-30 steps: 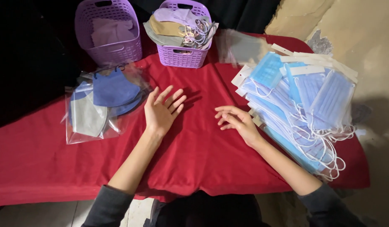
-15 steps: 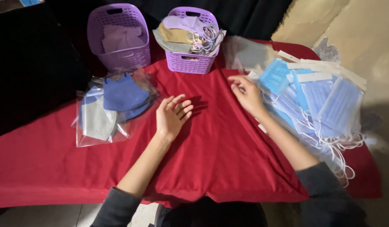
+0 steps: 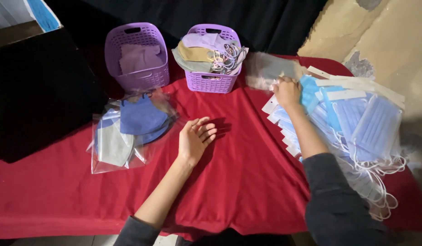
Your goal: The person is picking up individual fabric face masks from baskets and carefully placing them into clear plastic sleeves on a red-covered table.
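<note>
The right hand (image 3: pixel 287 91) is reaching toward the far right part of the tabletop (image 3: pixel 238 173), its grip curling narrowly onto a clear plastic packet (image 3: pixel 265 70) that is lying just beside the pile of light-blue face masks (image 3: pixel 357 127); whether the fingers are fully pinching the packet cannot be told, since it is blurred. The left hand (image 3: pixel 196 138) is resting palm-up near the middle of the red-covered tabletop, its grip lying wide and holding nothing.

Near the left edge, bagged cloth masks (image 3: pixel 124 132) in blue and grey are lying in clear wrappers. At the far edge, two purple baskets are standing: the left basket (image 3: pixel 137 57) is holding a folded lilac cloth, the right basket (image 3: pixel 212 59) is holding mixed masks.

Against half a second ago, the right hand is sitting further toward the far edge, now on the packet rather than over the blue masks; the left hand is lying much as before.
</note>
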